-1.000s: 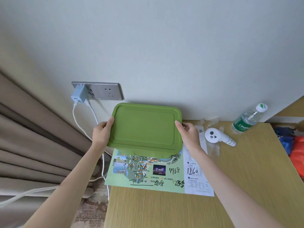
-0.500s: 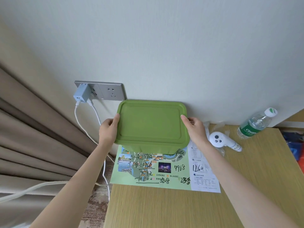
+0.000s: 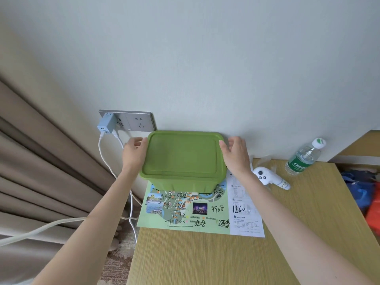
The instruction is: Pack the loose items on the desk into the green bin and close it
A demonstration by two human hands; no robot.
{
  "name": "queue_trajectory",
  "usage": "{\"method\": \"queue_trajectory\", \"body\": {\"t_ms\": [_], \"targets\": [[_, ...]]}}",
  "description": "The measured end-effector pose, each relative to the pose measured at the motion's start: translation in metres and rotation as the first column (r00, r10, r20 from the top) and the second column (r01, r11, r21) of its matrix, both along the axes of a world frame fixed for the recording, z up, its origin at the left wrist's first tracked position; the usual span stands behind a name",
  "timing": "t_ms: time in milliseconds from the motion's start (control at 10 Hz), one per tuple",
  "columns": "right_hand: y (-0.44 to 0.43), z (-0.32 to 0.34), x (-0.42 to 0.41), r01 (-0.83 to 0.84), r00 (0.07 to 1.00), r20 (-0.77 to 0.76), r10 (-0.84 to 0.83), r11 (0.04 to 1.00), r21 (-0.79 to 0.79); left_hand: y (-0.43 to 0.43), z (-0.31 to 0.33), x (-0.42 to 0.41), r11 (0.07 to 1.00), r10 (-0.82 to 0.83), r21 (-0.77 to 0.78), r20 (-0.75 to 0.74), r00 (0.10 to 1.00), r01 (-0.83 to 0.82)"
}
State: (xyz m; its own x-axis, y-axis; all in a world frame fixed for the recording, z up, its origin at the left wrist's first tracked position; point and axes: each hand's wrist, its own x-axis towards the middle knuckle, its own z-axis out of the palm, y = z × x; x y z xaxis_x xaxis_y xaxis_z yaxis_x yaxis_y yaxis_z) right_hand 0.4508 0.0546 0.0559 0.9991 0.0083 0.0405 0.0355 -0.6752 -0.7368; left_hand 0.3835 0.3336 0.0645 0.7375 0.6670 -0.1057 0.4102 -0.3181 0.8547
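The green bin [image 3: 181, 183] stands at the back left of the wooden desk [image 3: 205, 258], against the wall, on a printed map sheet [image 3: 181, 210]. Its green lid [image 3: 182, 153] lies flat on top and hides the inside. My left hand [image 3: 133, 150] is at the lid's left edge, fingers relaxed and thumb at the rim. My right hand [image 3: 234, 153] is at the right edge, fingers loosely spread with the tips by the rim. Neither hand grips anything. A white controller [image 3: 267, 177] lies on the desk to the right of the bin.
A water bottle [image 3: 304, 158] lies near the wall at the right. A white printed paper [image 3: 244, 219] adjoins the map. A wall socket [image 3: 135, 121] with a blue charger [image 3: 106, 125] and white cables [image 3: 131, 202] sits left of the bin. Curtains [image 3: 41, 161] hang left; blue and orange items [image 3: 370, 202] lie beyond the desk's right edge.
The lid, held tilted above the bin by both hands, has come down flat onto the bin. Both hands have loosened their grip and now sit beside its edges.
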Motion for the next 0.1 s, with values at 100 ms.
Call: {"method": "queue_trajectory", "body": {"t_ms": [100], "targets": [[0.0051,0.0652,-0.011,-0.033,0.979,0.201,-0.018,0.968,0.25,-0.0258,0.0686,0.0037,0.998,-0.059,-0.012,0.225,0.973,0.063]]}}
